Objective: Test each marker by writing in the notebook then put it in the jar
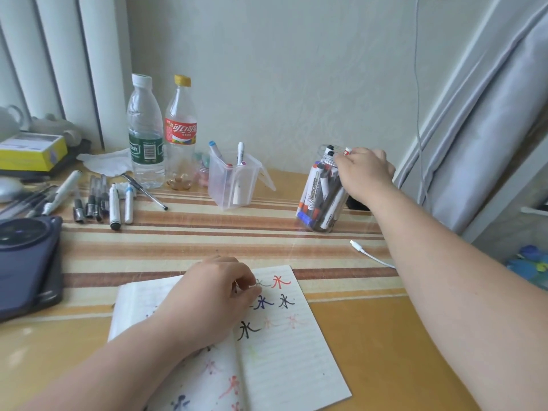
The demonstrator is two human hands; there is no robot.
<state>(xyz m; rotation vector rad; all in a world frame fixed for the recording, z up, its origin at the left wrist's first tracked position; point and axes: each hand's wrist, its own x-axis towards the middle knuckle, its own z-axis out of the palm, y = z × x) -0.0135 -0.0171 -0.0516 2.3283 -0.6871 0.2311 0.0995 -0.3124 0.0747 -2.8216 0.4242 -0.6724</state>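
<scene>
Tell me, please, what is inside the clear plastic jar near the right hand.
Several white-barrelled markers stand in the clear plastic jar. The right hand, gripping a red-capped marker, hides the jar's upper right side.

Your right hand [363, 173] reaches right of centre in the frame, to the mouth of the clear jar [308, 216]. Its fingers curl round a marker [347, 150] whose red-and-white end pokes out above the other markers [315, 185] standing inside. Your left hand [213, 298] rests low in the frame on the open notebook [284, 366], fingers curled against the thumb beside the written characters. Whether they pinch anything is unclear.
</scene>
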